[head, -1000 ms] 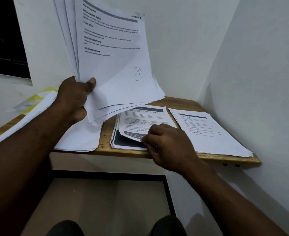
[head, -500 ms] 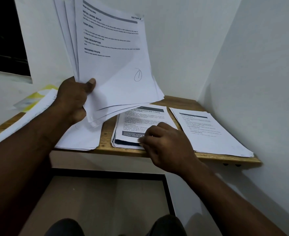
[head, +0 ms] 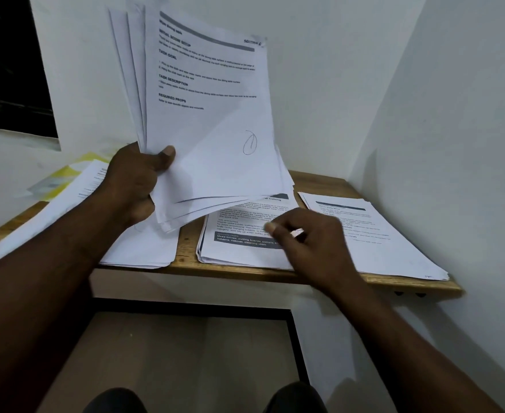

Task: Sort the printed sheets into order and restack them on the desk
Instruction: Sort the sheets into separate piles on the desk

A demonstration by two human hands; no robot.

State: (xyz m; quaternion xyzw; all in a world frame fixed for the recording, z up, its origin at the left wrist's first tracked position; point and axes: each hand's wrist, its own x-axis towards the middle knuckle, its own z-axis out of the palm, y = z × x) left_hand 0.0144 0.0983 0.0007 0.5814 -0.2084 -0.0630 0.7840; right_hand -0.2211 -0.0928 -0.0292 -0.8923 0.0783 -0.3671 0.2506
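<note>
My left hand [head: 132, 186] grips a fanned bundle of printed sheets [head: 209, 129] by its lower left corner and holds it upright above the wooden desk [head: 186, 236]. The front sheet has headings and a pen circle near its bottom. My right hand [head: 313, 245] hovers blurred over the middle stack [head: 239, 248], fingers loosely curled, holding nothing. That stack's top sheet has a dark band of text. Another stack [head: 379, 245] lies at the right end of the desk.
A plain white stack [head: 144, 251] lies under the held bundle, and a longer stack [head: 51, 216] runs along the desk's left end beside a yellow packet [head: 66, 174]. White walls close the desk in behind and on the right. Floor and my shoes show below.
My right hand has lifted off the middle stack's near edge and moved up and to the right. The sheet it was setting down now lies flat. The left hand's bundle has barely moved.
</note>
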